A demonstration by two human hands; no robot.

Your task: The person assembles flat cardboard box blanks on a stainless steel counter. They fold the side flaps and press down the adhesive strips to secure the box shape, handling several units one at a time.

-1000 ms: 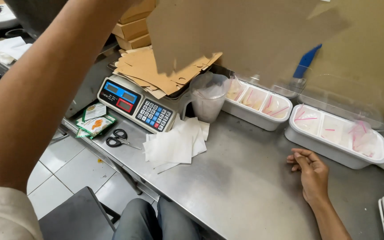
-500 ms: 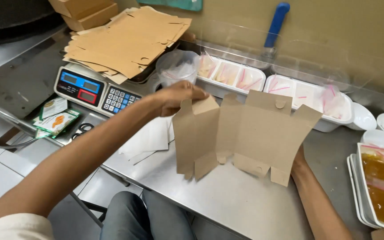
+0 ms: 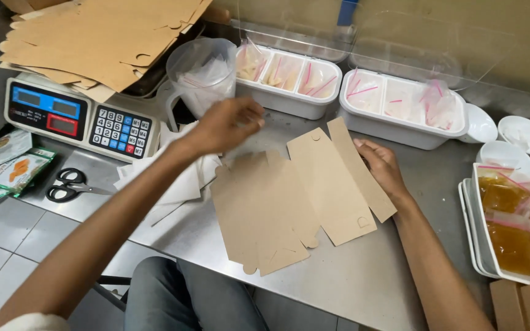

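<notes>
Flat cardboard box [image 3: 295,196], sachets in white tubs [image 3: 289,98]

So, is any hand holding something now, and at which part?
The right hand presses the flat cardboard box blank at its right edge; the left hand holds nothing.

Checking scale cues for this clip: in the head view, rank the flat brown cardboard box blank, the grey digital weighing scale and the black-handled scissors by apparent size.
1. Flat brown cardboard box blank
2. Grey digital weighing scale, partly hidden under stacked cardboard, so unsure
3. Black-handled scissors
</notes>
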